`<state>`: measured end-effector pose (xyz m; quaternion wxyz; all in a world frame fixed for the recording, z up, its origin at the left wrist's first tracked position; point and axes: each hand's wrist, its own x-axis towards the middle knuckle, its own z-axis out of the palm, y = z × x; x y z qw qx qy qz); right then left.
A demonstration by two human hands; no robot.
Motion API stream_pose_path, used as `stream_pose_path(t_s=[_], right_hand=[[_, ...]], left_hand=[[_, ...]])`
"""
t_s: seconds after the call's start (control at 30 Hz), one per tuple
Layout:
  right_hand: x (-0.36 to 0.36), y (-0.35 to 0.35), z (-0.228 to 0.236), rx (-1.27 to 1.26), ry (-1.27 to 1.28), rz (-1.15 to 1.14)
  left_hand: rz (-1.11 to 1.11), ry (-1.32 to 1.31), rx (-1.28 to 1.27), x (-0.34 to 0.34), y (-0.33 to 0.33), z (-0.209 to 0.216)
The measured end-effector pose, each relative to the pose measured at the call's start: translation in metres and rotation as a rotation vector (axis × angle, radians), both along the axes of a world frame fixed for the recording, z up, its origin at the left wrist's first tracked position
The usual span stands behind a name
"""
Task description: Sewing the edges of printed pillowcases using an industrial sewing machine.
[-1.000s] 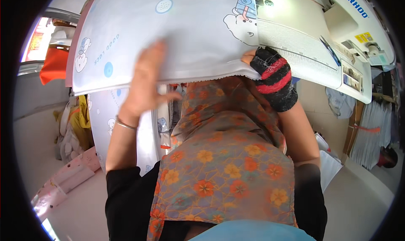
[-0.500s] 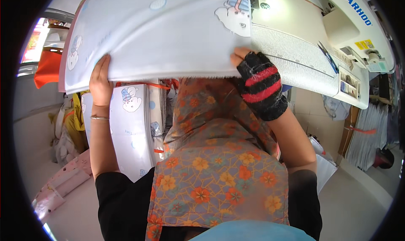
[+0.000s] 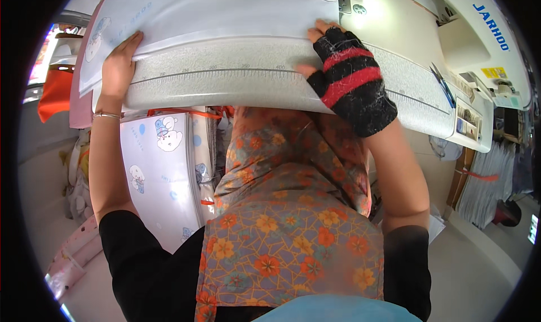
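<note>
A pale fabric sheet (image 3: 225,14) with printed cartoon bears lies on the sewing machine bed (image 3: 220,88), its right edge running by the presser foot (image 3: 344,0). My left hand (image 3: 119,68), bare with a bracelet at the wrist, rests flat on the sheet's near left part, fingers extended. My right hand (image 3: 355,76) wears a black fingerless glove with red stripes. Its fingertips press on the near right corner of the sheet, just short of the presser foot. The right thumb is spread away over the ruler scale on the bed and looks slightly blurred.
Blue-handled snips (image 3: 443,85) lie on the right of the bed, near a small compartment tray (image 3: 469,119). The white machine arm (image 3: 473,31) rises at the upper right. Folded printed fabric (image 3: 160,175) hangs below the bed at left. Stacked sheets (image 3: 487,175) stand at far right.
The fabric has moved away from me toward the far side, baring the bed's ruler scale. Both hands have gone forward with it, and my right thumb now shows apart from the fingers.
</note>
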<state>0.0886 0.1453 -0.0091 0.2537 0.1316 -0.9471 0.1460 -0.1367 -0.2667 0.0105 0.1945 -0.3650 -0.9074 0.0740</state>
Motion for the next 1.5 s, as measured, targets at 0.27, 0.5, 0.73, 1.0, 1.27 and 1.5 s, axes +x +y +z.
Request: stream_pose_path(t_s=[0.27, 0.5, 0.73, 1.0, 1.27, 1.5], right_hand=[[-0.038, 0.011, -0.004, 0.07, 0.008, -0.035], [-0.039, 0.017, -0.011, 0.103, 0.037, -0.042], [0.024, -0.009, 0.009, -0.236, 0.103, 0.171], [0.087, -0.112, -0.023, -1.47, -0.68, 0.319], [0.13, -0.074, -0.104, -1.74, -0.89, 0.237], [0.112, -0.075, -0.093, -1.448, -0.874, -0.071]], left_hand=[[0.011, 0.036, -0.02, -0.05, 0.007, -0.008], [0.067, 0.037, -0.113, -0.021, 0.01, -0.004], [0.103, -0.006, -0.33, 0.103, 0.014, 0.021], [-0.409, -0.836, -0.194, 0.264, 0.098, 0.034], [-0.664, -0.786, -0.257, 0.217, 0.224, 0.048], [-0.368, -0.283, 0.273, 0.122, 0.298, 0.019]])
